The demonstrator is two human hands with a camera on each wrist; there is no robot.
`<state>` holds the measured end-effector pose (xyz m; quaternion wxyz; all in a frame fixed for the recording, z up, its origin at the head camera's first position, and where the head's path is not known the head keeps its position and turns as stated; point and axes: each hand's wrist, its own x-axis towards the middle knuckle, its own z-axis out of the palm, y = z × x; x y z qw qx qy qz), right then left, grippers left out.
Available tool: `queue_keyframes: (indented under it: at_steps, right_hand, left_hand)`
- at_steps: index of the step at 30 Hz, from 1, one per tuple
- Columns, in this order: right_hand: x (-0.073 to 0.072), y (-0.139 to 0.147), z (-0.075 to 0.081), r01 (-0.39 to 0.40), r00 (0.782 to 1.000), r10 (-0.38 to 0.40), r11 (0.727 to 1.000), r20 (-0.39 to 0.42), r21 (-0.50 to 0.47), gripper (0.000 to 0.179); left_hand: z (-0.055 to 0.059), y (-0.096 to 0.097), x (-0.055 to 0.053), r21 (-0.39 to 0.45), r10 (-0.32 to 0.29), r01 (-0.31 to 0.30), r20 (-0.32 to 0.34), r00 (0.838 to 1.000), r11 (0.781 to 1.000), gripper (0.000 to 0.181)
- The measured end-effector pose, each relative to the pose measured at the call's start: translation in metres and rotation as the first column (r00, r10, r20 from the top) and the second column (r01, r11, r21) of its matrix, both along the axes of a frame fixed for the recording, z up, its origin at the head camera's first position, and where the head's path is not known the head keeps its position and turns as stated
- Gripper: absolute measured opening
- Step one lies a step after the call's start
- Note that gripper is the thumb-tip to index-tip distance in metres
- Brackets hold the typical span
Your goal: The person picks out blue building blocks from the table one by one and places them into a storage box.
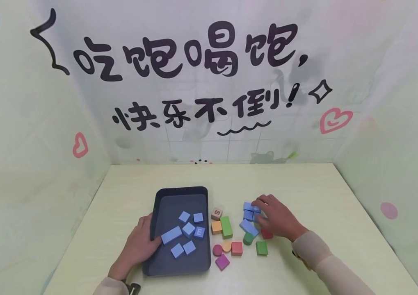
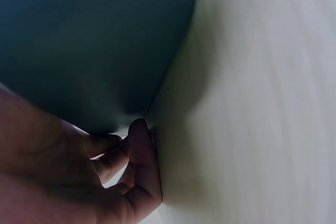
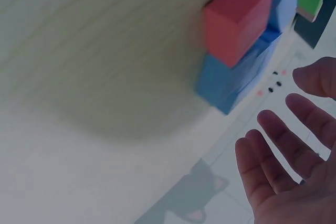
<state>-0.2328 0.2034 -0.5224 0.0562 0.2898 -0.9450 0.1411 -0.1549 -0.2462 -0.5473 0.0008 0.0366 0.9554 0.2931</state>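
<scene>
My left hand (image 1: 138, 242) holds the left side of a dark grey tray (image 1: 172, 205), thumb over the rim. In the left wrist view its fingers (image 2: 143, 174) curl low against the outer wall. Several blue blocks lie in the tray, among them a long block (image 1: 172, 235) and a cube marked E (image 1: 199, 232). My right hand (image 1: 279, 219) hovers over a cluster of blue blocks (image 1: 247, 215) right of the tray, partly covering them. The right wrist view shows its fingers spread and slightly bent, with a red block (image 3: 239, 19) beside a blue block (image 3: 220, 85).
Between tray and right hand lie a wooden S cube (image 1: 216, 213), an orange block (image 1: 216, 227) and a long green block (image 1: 226, 227). Nearer are a red block (image 1: 236, 248), a purple block (image 1: 222, 262) and a green block (image 1: 262, 248). Printed curtains (image 1: 209, 143) stand behind the table.
</scene>
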Motion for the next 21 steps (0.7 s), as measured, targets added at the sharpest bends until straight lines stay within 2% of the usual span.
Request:
queue_keyframes:
  at_steps: [6, 9, 14, 16, 21]
  right_hand:
    - [-0.002, 0.013, -0.01, 0.04, 0.999, -0.039, 0.998, 0.02, -0.043, 0.028]
    - [-0.002, 0.016, -0.015, 0.049, 0.997, -0.046, 0.997, 0.062, -0.055, 0.025]
    - [-0.002, 0.016, -0.023, 0.07, 0.988, -0.067, 0.997, 0.142, -0.02, 0.03]
    - [-0.002, 0.015, -0.025, 0.082, 0.984, -0.078, 0.997, 0.163, -0.017, 0.031]
    - [-0.001, 0.013, -0.025, 0.124, 0.969, -0.111, 0.991, 0.222, -0.046, 0.032]
  left_hand:
    - [-0.001, -0.001, 0.001, 0.007, -0.003, 0.003, -0.014, 1.0, 1.0, 0.082]
    - [-0.002, -0.001, 0.0, 0.004, -0.004, 0.004, 0.005, 1.0, 1.0, 0.082]
    - [-0.003, -0.001, -0.002, 0.007, -0.001, 0.001, 0.025, 1.0, 1.0, 0.084]
    - [-0.005, -0.001, -0.002, 0.013, 0.0, 0.0, 0.011, 1.0, 1.0, 0.084]
    - [-0.015, -0.005, -0.004, 0.008, -0.006, 0.007, -0.076, 0.997, 1.0, 0.081]
